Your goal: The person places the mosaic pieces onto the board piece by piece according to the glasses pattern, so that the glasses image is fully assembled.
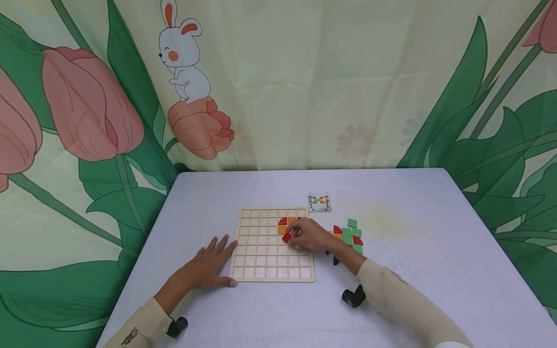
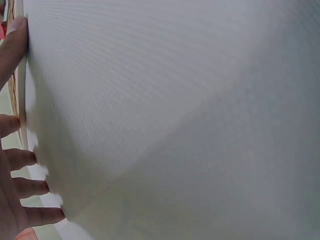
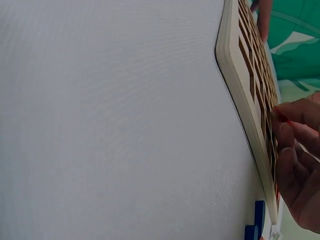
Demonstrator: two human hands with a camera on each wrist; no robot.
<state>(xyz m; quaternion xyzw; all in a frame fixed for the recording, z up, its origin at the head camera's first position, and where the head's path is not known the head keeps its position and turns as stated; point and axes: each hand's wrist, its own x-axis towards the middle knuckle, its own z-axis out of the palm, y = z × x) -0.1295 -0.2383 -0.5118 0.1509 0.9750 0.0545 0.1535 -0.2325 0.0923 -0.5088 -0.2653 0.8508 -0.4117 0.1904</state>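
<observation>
A wooden grid board [image 1: 271, 261] lies on the white table, its square cells framed by raised strips. My right hand [image 1: 306, 234] pinches a red tile [image 1: 286, 238] over the board's upper right part; in the right wrist view only a sliver of red tile [image 3: 284, 118] shows between the fingertips. Just above it, a red rounded tile [image 1: 283, 221] and orange tiles [image 1: 282, 230] sit in cells, some covered by the hand. My left hand [image 1: 209, 266] is spread beside the board, thumb and index fingertip touching its left edge.
Right of the board lie several loose green tiles [image 1: 352, 223], red rounded tiles [image 1: 358, 240] and blue pieces [image 1: 336, 261], partly behind the right forearm. A small pattern card [image 1: 319, 202] rests by the board's upper right corner. A printed curtain [image 1: 283, 96] hangs behind the table.
</observation>
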